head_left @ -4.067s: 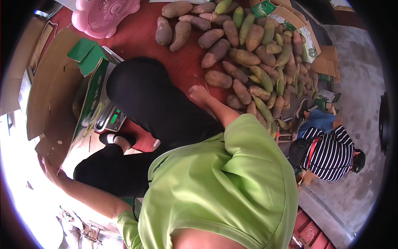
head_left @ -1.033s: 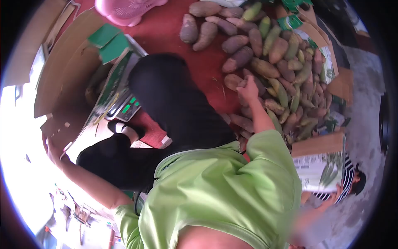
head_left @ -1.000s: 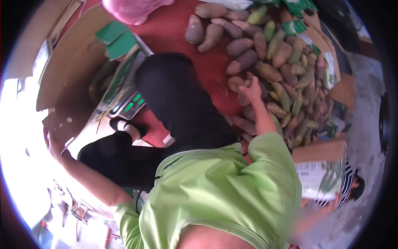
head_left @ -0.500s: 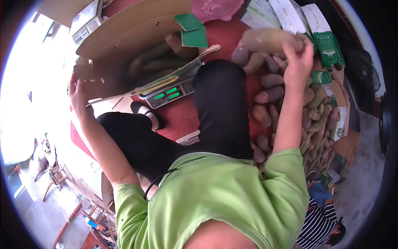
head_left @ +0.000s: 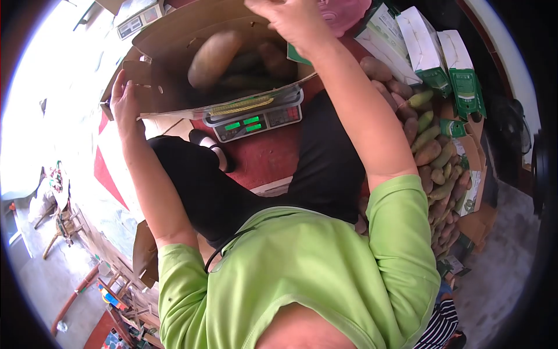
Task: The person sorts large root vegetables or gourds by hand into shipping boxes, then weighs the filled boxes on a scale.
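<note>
A cardboard box sits tilted on a digital scale with lit green readouts. At the box's left end my left hand grips the cardboard edge. A large mango, blurred by motion, is inside the box, apart from my hands. Darker, partly shadowed mangoes lie in the box beside it. My right hand is over the box's far right side, fingers apart, with nothing seen in it; its fingertips are cut by the frame's top edge.
To my right lies a heap of reddish and green mangoes. White and green cartons stand behind it. A pink plastic item is at the top, and a second scale at upper left. Someone in a striped top is at lower right.
My right hand has swung from above the heap leftward to the box and let go of the mango, which is now inside it. My left hand still holds the box edge.
</note>
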Available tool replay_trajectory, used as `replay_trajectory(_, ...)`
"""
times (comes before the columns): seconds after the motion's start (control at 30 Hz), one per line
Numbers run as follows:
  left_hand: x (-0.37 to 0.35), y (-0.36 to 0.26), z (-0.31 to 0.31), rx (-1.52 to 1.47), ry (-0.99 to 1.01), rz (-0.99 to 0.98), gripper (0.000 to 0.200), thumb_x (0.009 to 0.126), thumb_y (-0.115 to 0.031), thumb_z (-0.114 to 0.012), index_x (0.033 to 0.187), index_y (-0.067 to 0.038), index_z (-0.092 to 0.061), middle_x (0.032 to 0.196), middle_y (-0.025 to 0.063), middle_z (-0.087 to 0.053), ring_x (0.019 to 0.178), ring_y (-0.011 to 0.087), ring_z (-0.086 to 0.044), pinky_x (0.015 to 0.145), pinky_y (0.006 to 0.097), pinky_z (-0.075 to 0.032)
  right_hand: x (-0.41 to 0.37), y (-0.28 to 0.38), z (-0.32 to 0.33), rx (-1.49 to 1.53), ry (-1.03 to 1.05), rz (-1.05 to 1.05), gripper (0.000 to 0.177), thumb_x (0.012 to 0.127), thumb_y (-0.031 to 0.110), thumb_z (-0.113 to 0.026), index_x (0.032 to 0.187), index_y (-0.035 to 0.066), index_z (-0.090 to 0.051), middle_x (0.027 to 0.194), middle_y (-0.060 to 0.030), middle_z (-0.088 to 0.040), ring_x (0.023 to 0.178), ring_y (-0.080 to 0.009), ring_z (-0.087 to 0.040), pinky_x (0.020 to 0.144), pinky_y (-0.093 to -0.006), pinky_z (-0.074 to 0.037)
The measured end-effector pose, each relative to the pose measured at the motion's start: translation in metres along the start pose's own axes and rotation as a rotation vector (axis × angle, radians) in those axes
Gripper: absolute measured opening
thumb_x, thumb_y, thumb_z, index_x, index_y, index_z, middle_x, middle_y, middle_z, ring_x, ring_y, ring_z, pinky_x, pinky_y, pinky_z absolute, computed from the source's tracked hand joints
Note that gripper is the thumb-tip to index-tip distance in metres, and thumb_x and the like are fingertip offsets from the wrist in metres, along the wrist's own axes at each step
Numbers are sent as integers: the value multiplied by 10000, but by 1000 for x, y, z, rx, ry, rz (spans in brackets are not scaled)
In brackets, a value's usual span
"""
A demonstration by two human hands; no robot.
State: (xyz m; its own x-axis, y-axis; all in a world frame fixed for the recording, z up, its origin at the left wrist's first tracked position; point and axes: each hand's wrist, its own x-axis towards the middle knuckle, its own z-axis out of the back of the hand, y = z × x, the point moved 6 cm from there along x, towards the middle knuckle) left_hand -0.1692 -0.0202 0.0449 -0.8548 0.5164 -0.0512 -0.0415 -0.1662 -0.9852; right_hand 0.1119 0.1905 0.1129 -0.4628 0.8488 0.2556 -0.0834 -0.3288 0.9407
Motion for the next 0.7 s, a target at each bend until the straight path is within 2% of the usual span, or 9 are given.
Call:
replay_trajectory(0.07,-1,-2,0,11,16,-8,407,876,-54,-495,1282,-59,-471,998,67,-600,833,121,-599,710,238,-492,3,-5,15,69,-62,69,184,798,118,-656,917,-2,-585,824,-52,-613,740,-132,-576,690,-256,-465)
replay_trajectory(0.13,-2,-1,0,-6,24,11,406,878,-61,-499,1282,-53,-473,1002,66,-601,829,119,-599,706,237,-488,6,-11,37,203,-122,-96,76,819,109,-622,855,48,-595,744,-1,-592,647,-73,-531,571,-214,-416)
replay_trajectory(0.17,-2,-1,-1,-21,39,0,405,878,-64,-500,1283,-52,-475,1007,65,-600,829,118,-598,711,237,-487,3,-16,49,291,-105,-199,61,836,118,-601,838,58,-594,724,4,-584,581,-59,-511,490,-198,-383)
replay_trajectory(0.2,-2,-3,-1,-37,51,-14,405,879,-67,-502,1283,-51,-476,1011,63,-599,830,117,-598,716,237,-486,9,-23,61,345,-184,-114,58,844,120,-593,834,63,-593,707,5,-578,546,-59,-506,450,-191,-376)
replay_trajectory(0.27,-6,-7,0,-29,39,-21,394,884,-70,-504,1277,-58,-487,1014,63,-600,833,119,-598,726,243,-490,12,-49,82,268,-287,-153,75,861,134,-582,858,60,-587,694,0,-579,554,-65,-516,452,-193,-390)
replay_trajectory(0.37,-3,-5,3,-64,48,-20,385,886,-68,-510,1271,-66,-499,1007,62,-604,825,117,-597,733,246,-491,5,-77,87,384,-261,-294,134,847,119,-606,942,32,-571,769,-35,-590,666,-107,-570,538,-210,-446)
replay_trajectory(0.43,-3,-5,4,-86,57,5,405,883,-66,-521,1286,-71,-475,1050,81,-604,876,147,-607,746,262,-504,-2,-113,90,285,-304,-430,308,838,160,-633,1106,41,-539,1008,-54,-611,879,-155,-595,768,-298,-452)
replay_trajectory(0.6,-7,-6,3,-181,95,99,463,872,-61,-539,1313,-49,-397,1162,147,-575,1019,255,-597,766,322,-532,-19,-157,90,121,-173,-630,286,892,225,-529,1148,99,-537,1042,-40,-617,922,-178,-587,799,-390,-425)
replay_trajectory(0.7,-8,-7,2,-184,140,123,479,933,-146,-461,1365,-37,-286,1259,192,-506,1150,296,-512,903,407,-469,-17,-165,90,-72,-64,-654,299,899,216,-502,1174,99,-521,1080,-58,-606,950,-202,-582,804,-384,-423)
